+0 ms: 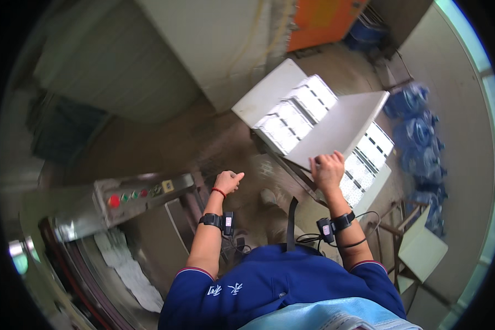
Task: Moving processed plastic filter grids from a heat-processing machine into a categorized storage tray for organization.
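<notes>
My right hand (pixel 328 170) is closed on the near corner of a grey flat board (pixel 341 124). The board stands tilted between white stacks with dark stripes: one stack (pixel 296 118) on its left, another (pixel 364 162) on its right. These stacks rest on a low cart or table, whose pale end panel (pixel 272 91) shows at the far left. My left hand (pixel 229 181), a red band at its wrist, hangs in the air left of the cart. Its fingers are curled in a loose fist, and nothing shows in them.
At the left runs a metal machine with a panel of coloured buttons (pixel 127 199) and a white strip (pixel 129 269) along it. Several blue water bottles (pixel 415 132) line the right wall. A chair (pixel 423 250) stands near right. An orange panel (pixel 324 22) is at the back.
</notes>
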Demonstrator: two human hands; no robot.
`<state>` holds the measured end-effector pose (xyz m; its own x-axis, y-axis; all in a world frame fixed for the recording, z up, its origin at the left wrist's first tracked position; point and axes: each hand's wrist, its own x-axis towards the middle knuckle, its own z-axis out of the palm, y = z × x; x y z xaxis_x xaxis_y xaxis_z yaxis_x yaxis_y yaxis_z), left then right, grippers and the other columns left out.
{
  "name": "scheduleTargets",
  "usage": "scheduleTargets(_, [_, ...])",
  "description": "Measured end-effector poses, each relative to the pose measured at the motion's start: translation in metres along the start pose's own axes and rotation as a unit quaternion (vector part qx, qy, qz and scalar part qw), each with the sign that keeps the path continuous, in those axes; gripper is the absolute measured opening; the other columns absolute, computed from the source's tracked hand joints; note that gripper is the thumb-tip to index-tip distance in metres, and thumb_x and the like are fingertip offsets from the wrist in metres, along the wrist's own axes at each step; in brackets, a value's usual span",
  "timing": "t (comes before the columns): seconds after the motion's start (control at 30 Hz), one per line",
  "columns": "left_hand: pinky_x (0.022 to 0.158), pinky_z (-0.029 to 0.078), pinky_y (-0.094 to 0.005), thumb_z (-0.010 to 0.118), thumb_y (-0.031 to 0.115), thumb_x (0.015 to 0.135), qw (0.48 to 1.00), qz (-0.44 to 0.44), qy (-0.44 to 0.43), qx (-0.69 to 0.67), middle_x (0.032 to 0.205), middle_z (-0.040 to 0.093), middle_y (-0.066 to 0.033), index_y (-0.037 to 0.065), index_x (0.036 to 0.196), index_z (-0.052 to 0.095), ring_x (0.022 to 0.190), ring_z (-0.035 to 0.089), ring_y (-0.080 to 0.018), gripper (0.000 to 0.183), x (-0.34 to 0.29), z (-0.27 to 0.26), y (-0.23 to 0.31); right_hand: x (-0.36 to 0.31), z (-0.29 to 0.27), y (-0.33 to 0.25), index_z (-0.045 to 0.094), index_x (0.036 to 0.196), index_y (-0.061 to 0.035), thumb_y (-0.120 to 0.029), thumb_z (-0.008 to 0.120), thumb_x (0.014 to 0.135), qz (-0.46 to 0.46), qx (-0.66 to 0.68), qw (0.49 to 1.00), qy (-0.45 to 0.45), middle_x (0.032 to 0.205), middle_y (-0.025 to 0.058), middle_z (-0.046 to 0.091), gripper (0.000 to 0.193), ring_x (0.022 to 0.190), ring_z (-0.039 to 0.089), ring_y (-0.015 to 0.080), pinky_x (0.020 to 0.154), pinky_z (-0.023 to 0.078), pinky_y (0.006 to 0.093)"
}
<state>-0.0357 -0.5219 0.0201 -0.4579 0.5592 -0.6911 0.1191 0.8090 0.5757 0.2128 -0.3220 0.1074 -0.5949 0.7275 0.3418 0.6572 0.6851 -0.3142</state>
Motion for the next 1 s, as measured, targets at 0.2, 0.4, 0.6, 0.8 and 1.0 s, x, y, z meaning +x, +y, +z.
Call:
scheduleTargets(0.2, [0.047, 0.049, -0.0252, 0.062, 0.038, 0.082, 0.969, -0.013, 0.038, -0.246, 0.069, 0.062, -0.0067, -0.001, 0.081, 0.063, 0.055, 0.059, -0.0116, 0.039, -0.209, -0.041, -0.188, -0.082, -0.035, -0.016, 0.065, 0.072, -0.0093, -0.033, 0.066, 0.073, -0.015, -0.087, 0.989, -0.122, 0.068, 0.0090, 0.064, 0.024, 0.070, 0.061, 0.0267, 0.093, 0.035, 0.0413])
scheduleTargets(0.4, [0.050, 0.050, -0.0263, 0.061, 0.036, 0.084, 0.846, 0.004, 0.238, -0.478, 0.074, 0.060, -0.0060, 0.000, 0.087, 0.058, 0.058, 0.059, -0.0136, 0.037, -0.372, -0.062, -0.372, -0.144, -0.069, -0.126, 0.067, 0.075, -0.0012, -0.034, 0.056, 0.075, -0.106, -0.083, 0.943, -0.306, 0.081, 0.0199, 0.064, 0.034, 0.076, 0.062, 0.0346, 0.067, 0.048, 0.0440])
scheduleTargets(0.6, [0.063, 0.055, -0.0345, 0.060, 0.041, 0.083, 0.737, -0.061, 0.372, -0.561, 0.094, 0.061, -0.0172, -0.002, 0.109, 0.049, 0.074, 0.064, -0.0242, 0.052, -0.500, -0.050, -0.532, -0.246, -0.014, -0.347, 0.064, 0.091, 0.0015, -0.025, 0.065, 0.072, -0.344, 0.083, 0.828, -0.436, 0.087, 0.0193, 0.064, 0.033, 0.083, 0.063, 0.0330, 0.073, 0.049, 0.0377])
scheduleTargets(0.8, [0.069, 0.054, -0.0368, 0.058, 0.038, 0.085, 0.656, -0.065, 0.387, -0.645, 0.105, 0.059, -0.0200, -0.004, 0.116, 0.046, 0.082, 0.063, -0.0274, 0.054, -0.545, -0.044, -0.598, -0.313, 0.017, -0.533, 0.063, 0.101, -0.0021, -0.032, 0.069, 0.072, -0.450, 0.137, 0.739, -0.483, 0.094, 0.0181, 0.064, 0.042, 0.087, 0.062, 0.0314, 0.075, 0.049, 0.0373])
scheduleTargets(1.0, [0.070, 0.054, -0.0356, 0.061, 0.038, 0.083, 0.600, -0.041, 0.414, -0.683, 0.099, 0.059, -0.0171, -0.003, 0.110, 0.050, 0.081, 0.063, -0.0253, 0.051, -0.566, -0.072, -0.635, -0.349, 0.062, -0.690, 0.062, 0.101, 0.0002, -0.035, 0.068, 0.073, -0.473, 0.198, 0.706, -0.488, 0.094, 0.0196, 0.063, 0.046, 0.084, 0.062, 0.0303, 0.074, 0.049, 0.0357])
